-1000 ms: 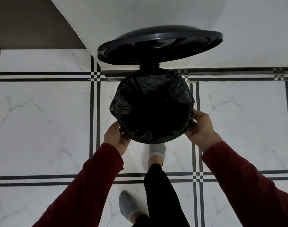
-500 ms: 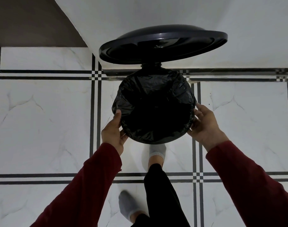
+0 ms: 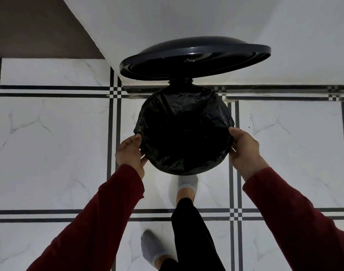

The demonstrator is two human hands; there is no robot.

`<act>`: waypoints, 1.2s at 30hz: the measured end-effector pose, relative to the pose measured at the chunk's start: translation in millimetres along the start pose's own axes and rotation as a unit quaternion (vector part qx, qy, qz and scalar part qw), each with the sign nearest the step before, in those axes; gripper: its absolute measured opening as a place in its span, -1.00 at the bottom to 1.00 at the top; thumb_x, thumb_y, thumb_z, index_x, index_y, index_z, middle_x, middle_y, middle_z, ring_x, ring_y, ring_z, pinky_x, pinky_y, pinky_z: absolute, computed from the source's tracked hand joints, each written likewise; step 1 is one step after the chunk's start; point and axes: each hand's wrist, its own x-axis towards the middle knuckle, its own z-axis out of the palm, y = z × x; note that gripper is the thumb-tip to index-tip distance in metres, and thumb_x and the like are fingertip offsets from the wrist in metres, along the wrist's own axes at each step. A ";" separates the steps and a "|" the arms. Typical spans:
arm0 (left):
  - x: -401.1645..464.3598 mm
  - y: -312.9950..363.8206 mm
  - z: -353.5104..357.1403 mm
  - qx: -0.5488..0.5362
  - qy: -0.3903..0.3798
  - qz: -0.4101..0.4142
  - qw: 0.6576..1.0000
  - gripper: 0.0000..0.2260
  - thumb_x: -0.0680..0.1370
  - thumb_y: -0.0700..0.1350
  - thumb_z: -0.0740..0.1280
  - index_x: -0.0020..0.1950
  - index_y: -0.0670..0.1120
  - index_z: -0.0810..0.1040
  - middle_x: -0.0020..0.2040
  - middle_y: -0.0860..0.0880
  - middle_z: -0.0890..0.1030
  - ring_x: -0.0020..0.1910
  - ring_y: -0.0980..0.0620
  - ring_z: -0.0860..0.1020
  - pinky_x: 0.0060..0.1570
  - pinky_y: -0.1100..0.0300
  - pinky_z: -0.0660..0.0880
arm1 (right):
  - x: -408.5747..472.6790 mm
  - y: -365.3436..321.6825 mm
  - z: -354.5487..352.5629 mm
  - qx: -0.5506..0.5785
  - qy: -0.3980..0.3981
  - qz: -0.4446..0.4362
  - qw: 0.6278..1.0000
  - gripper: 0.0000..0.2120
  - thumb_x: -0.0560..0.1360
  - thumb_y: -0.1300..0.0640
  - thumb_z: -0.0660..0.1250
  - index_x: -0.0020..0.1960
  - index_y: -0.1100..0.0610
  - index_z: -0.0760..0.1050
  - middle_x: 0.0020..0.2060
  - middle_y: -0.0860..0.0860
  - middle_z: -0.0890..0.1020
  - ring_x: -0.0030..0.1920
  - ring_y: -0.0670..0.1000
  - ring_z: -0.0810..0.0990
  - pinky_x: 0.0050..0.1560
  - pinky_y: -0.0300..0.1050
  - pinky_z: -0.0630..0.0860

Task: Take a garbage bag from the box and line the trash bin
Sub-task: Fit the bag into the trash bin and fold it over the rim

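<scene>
A round trash bin stands on the floor below me, its rim wrapped in a black garbage bag (image 3: 184, 132) that hangs down inside. The dark lid (image 3: 194, 57) is swung up behind it. My left hand (image 3: 130, 153) grips the bag's folded edge at the bin's left side. My right hand (image 3: 243, 151) grips the bag at the right side, thumb on the rim. The bin's body is hidden under the bag. The box is not in view.
White marble floor tiles with black stripes (image 3: 50, 153) surround the bin. A white wall (image 3: 226, 20) rises right behind the lid. My socked foot (image 3: 187, 182) sits at the bin's front base, the other foot (image 3: 151, 249) farther back.
Both hands opened briefly with fingers spread beside the rim, then closed again on the bag's edge slightly higher up the sides. The bag's rim looks smoother now.
</scene>
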 end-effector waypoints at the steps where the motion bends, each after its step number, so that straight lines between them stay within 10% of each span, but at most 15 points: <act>1: 0.9 -1.0 -0.4 -0.001 -0.001 -0.012 1.000 -0.86 0.61 -0.12 0.39 0.16 -0.06 0.64 0.10 -0.04 0.72 0.04 -0.02 0.69 -0.03 0.07 0.64 | 1.7 0.2 -0.8 0.006 0.001 0.006 1.000 -0.86 0.45 0.23 0.39 0.00 0.12 0.63 -0.27 -0.02 0.64 -0.32 -0.07 0.57 -0.29 -0.22 0.53; 14: 1.3 -13.1 -7.1 -0.036 -0.011 -0.041 0.998 -0.75 0.61 -0.29 0.26 0.18 -0.17 0.68 0.08 -0.10 0.74 0.02 0.02 0.73 -0.06 0.21 0.65 | -1.3 -3.3 4.7 0.067 -0.021 0.073 0.995 -0.79 0.51 0.30 0.15 -0.04 0.16 0.56 -0.27 0.02 0.61 -0.22 0.04 0.59 0.08 0.00 0.57; 20: -8.4 -5.8 1.7 -0.031 0.009 -0.033 0.999 -0.90 0.54 -0.14 0.31 -0.14 -0.07 0.61 -0.04 -0.01 0.66 0.00 0.00 0.62 0.01 0.12 0.59 | -6.2 -10.1 10.0 0.000 -0.013 0.102 0.995 -0.93 0.38 0.10 0.25 -0.25 0.08 0.44 -0.41 -0.04 0.44 -0.39 -0.03 0.43 -0.32 -0.20 0.47; 26: -5.4 -3.5 4.7 -0.026 -0.008 -0.040 0.999 -0.80 0.55 -0.10 0.38 0.11 -0.13 0.69 0.04 -0.05 0.72 0.00 0.00 0.68 -0.03 0.15 0.61 | -9.9 -14.8 9.4 0.016 -0.033 0.120 0.992 -0.80 0.50 0.04 0.21 -0.25 0.09 0.46 -0.49 -0.05 0.53 -0.54 -0.06 0.48 -0.38 -0.21 0.46; 30: 4.7 -0.7 2.2 -0.007 0.012 -0.047 0.999 -0.81 0.54 -0.11 0.38 0.12 -0.10 0.66 0.04 -0.08 0.73 -0.01 -0.04 0.70 -0.10 0.14 0.63 | -11.9 -15.9 8.0 0.021 0.017 0.094 0.995 -0.89 0.49 0.06 0.23 -0.03 0.08 0.43 -0.13 -0.03 0.61 -0.15 0.00 0.52 0.12 -0.06 0.52; 36: -2.9 10.3 4.3 0.036 -0.015 -0.070 0.997 -0.76 0.55 -0.02 0.32 0.16 0.02 0.68 0.05 0.06 0.75 0.13 0.11 0.63 0.29 -0.01 0.33 | -11.2 -15.4 5.6 0.020 0.007 0.090 0.996 -0.81 0.40 0.19 0.15 -0.36 0.00 0.27 -0.34 -0.09 0.51 -0.30 -0.01 0.42 -0.22 -0.13 0.36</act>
